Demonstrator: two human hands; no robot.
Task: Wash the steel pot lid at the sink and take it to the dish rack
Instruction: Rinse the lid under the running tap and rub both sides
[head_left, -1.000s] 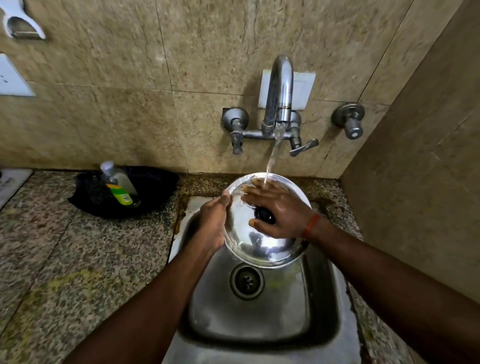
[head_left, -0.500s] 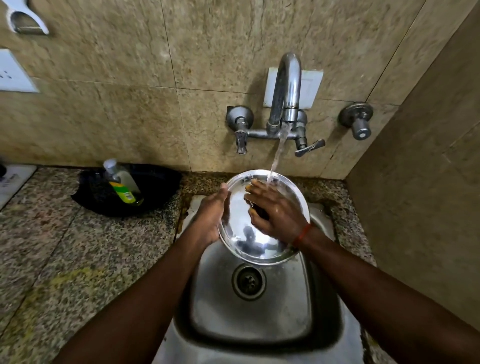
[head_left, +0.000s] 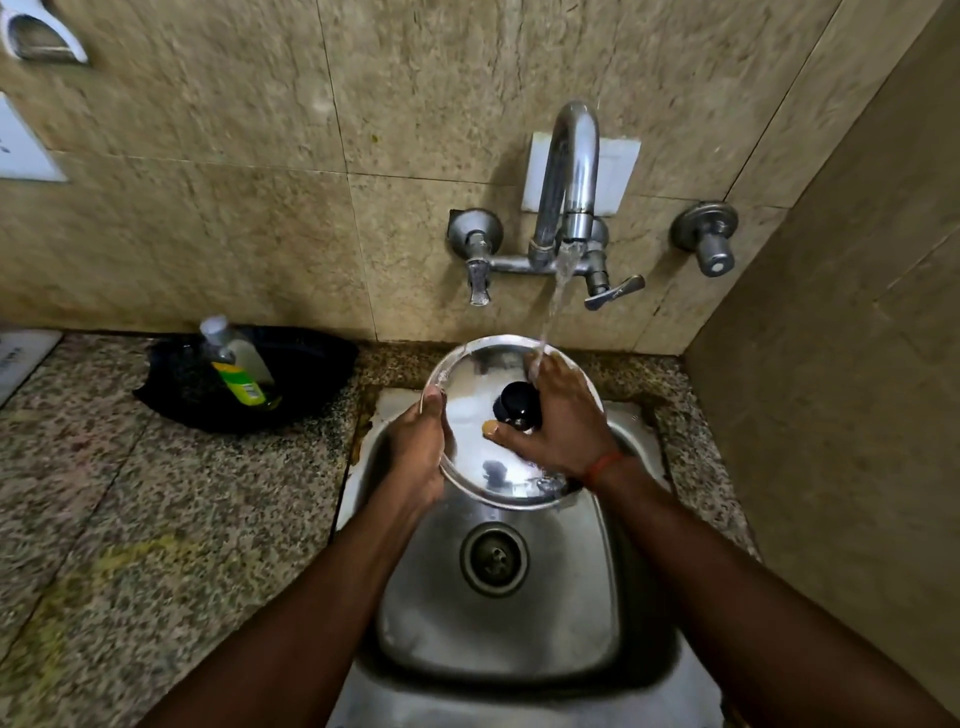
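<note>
lid (head_left: 470, 441): glossy steel | sink (head_left: 498, 629): brushed metal | counter (head_left: 156, 519): speckled stone

Your forearms, left (head_left: 311, 597) and right (head_left: 753, 597), are bare as they enter from 7 and 5 o'clock. A thin orange-red thread band (head_left: 602, 466) (narrow, snug on the wrist) circles it at 5 o'clock of your right hand (head_left: 563, 421).
</note>
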